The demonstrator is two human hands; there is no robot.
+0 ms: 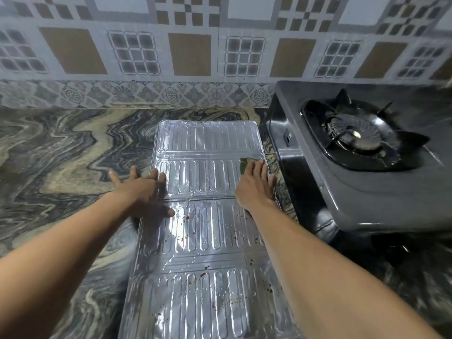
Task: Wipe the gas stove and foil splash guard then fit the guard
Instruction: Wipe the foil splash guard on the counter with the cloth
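Note:
The ribbed silver foil splash guard (205, 241) lies flat on the marble counter, with red and dark crumbs on its near panels. My left hand (144, 192) rests flat with spread fingers on the guard's left edge. My right hand (255, 185) presses flat on a small green-grey cloth or pad (245, 160) near the guard's right edge; only a corner of it shows past the fingertips. The black single-burner gas stove (354, 182) stands to the right, close to the guard.
The swirled grey and beige marble counter (61, 155) stretches to the left. A patterned tile wall (190, 52) runs along the back. The stove's pan support (362, 133) rises above the burner.

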